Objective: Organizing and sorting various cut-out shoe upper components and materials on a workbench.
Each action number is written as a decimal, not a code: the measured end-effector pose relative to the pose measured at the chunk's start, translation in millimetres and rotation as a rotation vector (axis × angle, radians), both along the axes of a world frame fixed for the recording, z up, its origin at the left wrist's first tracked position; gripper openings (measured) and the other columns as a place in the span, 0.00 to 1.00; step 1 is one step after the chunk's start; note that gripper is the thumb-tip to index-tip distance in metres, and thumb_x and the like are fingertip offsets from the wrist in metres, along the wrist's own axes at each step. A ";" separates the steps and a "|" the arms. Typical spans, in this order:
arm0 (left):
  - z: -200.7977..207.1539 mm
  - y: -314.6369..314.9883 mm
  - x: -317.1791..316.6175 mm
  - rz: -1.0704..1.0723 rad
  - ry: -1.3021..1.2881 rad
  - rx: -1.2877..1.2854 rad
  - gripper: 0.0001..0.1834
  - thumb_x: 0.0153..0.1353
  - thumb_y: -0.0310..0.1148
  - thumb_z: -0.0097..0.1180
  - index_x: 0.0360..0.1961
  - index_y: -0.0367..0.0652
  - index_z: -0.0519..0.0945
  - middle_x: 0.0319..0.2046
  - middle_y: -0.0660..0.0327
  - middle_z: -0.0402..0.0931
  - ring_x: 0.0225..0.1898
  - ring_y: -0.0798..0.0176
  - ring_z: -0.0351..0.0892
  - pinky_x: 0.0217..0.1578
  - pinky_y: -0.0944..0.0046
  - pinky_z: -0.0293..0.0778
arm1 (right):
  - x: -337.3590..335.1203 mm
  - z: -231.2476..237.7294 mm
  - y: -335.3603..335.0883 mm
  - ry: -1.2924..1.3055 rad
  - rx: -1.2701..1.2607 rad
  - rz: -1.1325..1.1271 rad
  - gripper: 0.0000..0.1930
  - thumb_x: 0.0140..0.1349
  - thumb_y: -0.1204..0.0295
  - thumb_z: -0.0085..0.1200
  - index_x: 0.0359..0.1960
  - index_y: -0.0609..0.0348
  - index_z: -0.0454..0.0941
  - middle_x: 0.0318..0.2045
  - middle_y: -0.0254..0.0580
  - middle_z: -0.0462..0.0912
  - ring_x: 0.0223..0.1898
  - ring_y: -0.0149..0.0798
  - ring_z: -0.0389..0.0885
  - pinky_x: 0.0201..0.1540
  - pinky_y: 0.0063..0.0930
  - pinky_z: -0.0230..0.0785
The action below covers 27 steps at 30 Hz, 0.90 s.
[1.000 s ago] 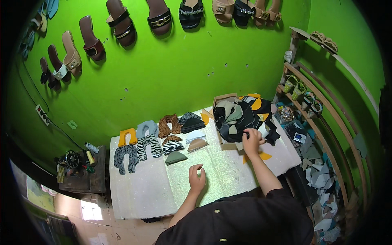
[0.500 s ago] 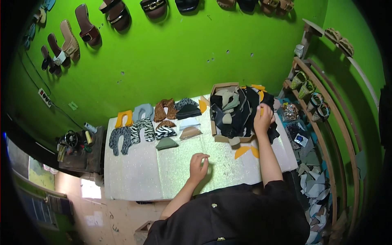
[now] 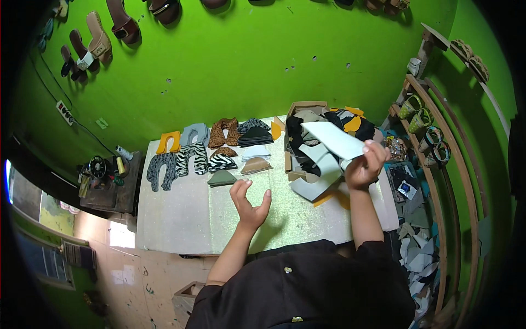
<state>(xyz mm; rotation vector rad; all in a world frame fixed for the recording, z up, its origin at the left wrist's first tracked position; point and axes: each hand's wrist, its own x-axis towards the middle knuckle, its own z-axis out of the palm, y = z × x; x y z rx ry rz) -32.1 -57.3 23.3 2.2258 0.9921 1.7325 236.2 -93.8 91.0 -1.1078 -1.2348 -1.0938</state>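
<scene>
Pale blue-grey cut pieces of sheet material (image 3: 335, 141) hang from my right hand (image 3: 368, 166), pinched between its fingers. One curved flap dips low on the near side, in front of an open cardboard box (image 3: 307, 104). Inside the box lies a heap of black and grey offcuts, partly hidden behind the held pieces. My left hand (image 3: 250, 205) hovers over the table with thumb and fingers apart and nothing in it. Nearest to it is a green half-round stack (image 3: 222, 179). A yellow piece (image 3: 331, 198) lies under the held flap.
The white-covered table (image 3: 170, 219) bears neat stacks of U-shaped and half-round pieces, such as zebra-print (image 3: 193, 159) and leopard-print (image 3: 223, 133) ones. Black and yellow scraps (image 3: 350, 122) lie beside the box. A wooden rack (image 3: 438, 126) with sandals stands right; a sewing machine (image 3: 98, 170) sits left.
My right hand has come up from the scraps at the box's right side, now holding pale blue-grey pieces. My left hand has moved slightly left and forward, its fingers spreading.
</scene>
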 end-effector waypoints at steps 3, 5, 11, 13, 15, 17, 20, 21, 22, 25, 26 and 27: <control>13.3 1.4 0.6 -0.020 0.004 0.074 0.38 0.44 0.31 0.67 0.55 0.40 0.59 0.52 0.51 0.56 0.51 0.53 0.61 0.50 0.58 0.63 | -29.6 2.2 -2.3 -0.035 -0.187 0.295 0.14 0.47 0.81 0.52 0.36 0.48 0.74 0.33 0.32 0.77 0.36 0.35 0.77 0.54 0.42 0.47; 28.4 -1.6 -1.6 -0.034 0.093 0.120 0.43 0.42 0.33 0.69 0.58 0.42 0.57 0.56 0.49 0.53 0.55 0.51 0.59 0.50 0.57 0.63 | -52.8 10.5 -4.8 -0.116 -0.370 0.432 0.11 0.45 0.78 0.53 0.31 0.47 0.79 0.30 0.27 0.77 0.33 0.31 0.76 0.52 0.42 0.46; 38.5 -8.1 -32.2 -0.009 0.327 -0.038 0.09 0.48 0.22 0.55 0.33 0.42 0.80 0.28 0.61 0.78 0.37 0.53 0.77 0.44 0.54 0.66 | -93.8 -6.8 -2.4 -0.061 -0.661 0.591 0.12 0.49 0.73 0.57 0.37 0.45 0.80 0.30 0.26 0.78 0.33 0.30 0.76 0.51 0.41 0.47; 15.1 -5.4 -43.5 -0.034 0.011 -0.416 0.06 0.52 0.25 0.56 0.33 0.41 0.80 0.26 0.58 0.78 0.31 0.57 0.77 0.36 0.60 0.69 | -102.4 -14.8 0.3 0.164 -0.778 0.570 0.15 0.54 0.69 0.57 0.45 0.51 0.74 0.36 0.34 0.80 0.36 0.35 0.77 0.51 0.39 0.51; 3.4 -9.0 -47.5 -0.132 -0.353 -0.757 0.12 0.61 0.35 0.55 0.32 0.34 0.79 0.23 0.62 0.77 0.23 0.72 0.73 0.25 0.71 0.68 | -103.1 -28.6 5.5 0.267 -0.777 0.528 0.21 0.53 0.69 0.58 0.49 0.53 0.71 0.40 0.37 0.77 0.33 0.36 0.77 0.50 0.35 0.54; -8.6 -3.2 -57.7 -0.136 -0.344 -0.993 0.13 0.61 0.35 0.55 0.33 0.33 0.78 0.25 0.63 0.77 0.25 0.72 0.73 0.26 0.71 0.69 | -97.4 -49.6 8.4 0.418 -0.987 0.564 0.23 0.52 0.72 0.56 0.52 0.55 0.68 0.42 0.39 0.75 0.27 0.35 0.73 0.45 0.27 0.59; -61.9 3.3 -69.8 -0.202 -0.251 -1.086 0.14 0.60 0.36 0.56 0.37 0.32 0.77 0.29 0.61 0.78 0.28 0.72 0.74 0.30 0.72 0.70 | -92.2 -70.8 8.8 0.616 -1.241 0.681 0.27 0.51 0.72 0.57 0.55 0.55 0.65 0.49 0.48 0.70 0.46 0.45 0.70 0.51 0.36 0.59; -80.1 6.2 -75.1 -0.161 -0.092 -1.150 0.25 0.59 0.41 0.57 0.48 0.31 0.72 0.35 0.54 0.78 0.34 0.63 0.77 0.38 0.65 0.71 | -93.0 -75.5 4.7 0.462 -1.312 0.444 0.30 0.50 0.70 0.57 0.57 0.53 0.63 0.52 0.49 0.66 0.50 0.46 0.68 0.54 0.42 0.54; -105.8 3.0 -76.6 0.024 0.083 -1.073 0.31 0.57 0.44 0.57 0.54 0.32 0.67 0.40 0.50 0.76 0.39 0.57 0.76 0.43 0.62 0.70 | -93.8 -78.7 1.5 0.301 -1.363 0.207 0.32 0.49 0.68 0.58 0.58 0.51 0.61 0.56 0.50 0.62 0.54 0.48 0.65 0.58 0.49 0.48; -121.1 -4.7 -67.7 0.219 0.370 -0.988 0.45 0.53 0.51 0.58 0.63 0.35 0.53 0.53 0.42 0.67 0.56 0.45 0.66 0.56 0.52 0.59 | -84.8 -84.3 -3.8 0.410 -1.294 0.097 0.33 0.49 0.65 0.58 0.59 0.47 0.60 0.59 0.50 0.57 0.60 0.50 0.58 0.59 0.61 0.38; -119.6 -7.6 -63.2 0.181 0.458 -0.827 0.45 0.52 0.50 0.58 0.63 0.34 0.54 0.53 0.41 0.66 0.56 0.43 0.65 0.57 0.52 0.59 | -79.5 -86.3 -5.1 0.437 -1.257 0.042 0.35 0.49 0.65 0.58 0.60 0.48 0.58 0.59 0.50 0.57 0.60 0.51 0.57 0.59 0.59 0.37; -118.4 -10.0 -56.9 0.141 0.541 -0.664 0.44 0.52 0.49 0.59 0.62 0.33 0.55 0.54 0.41 0.65 0.56 0.42 0.65 0.57 0.52 0.59 | -73.5 -88.8 -6.5 0.438 -1.257 0.038 0.35 0.49 0.65 0.58 0.60 0.48 0.58 0.59 0.50 0.57 0.60 0.51 0.57 0.59 0.59 0.37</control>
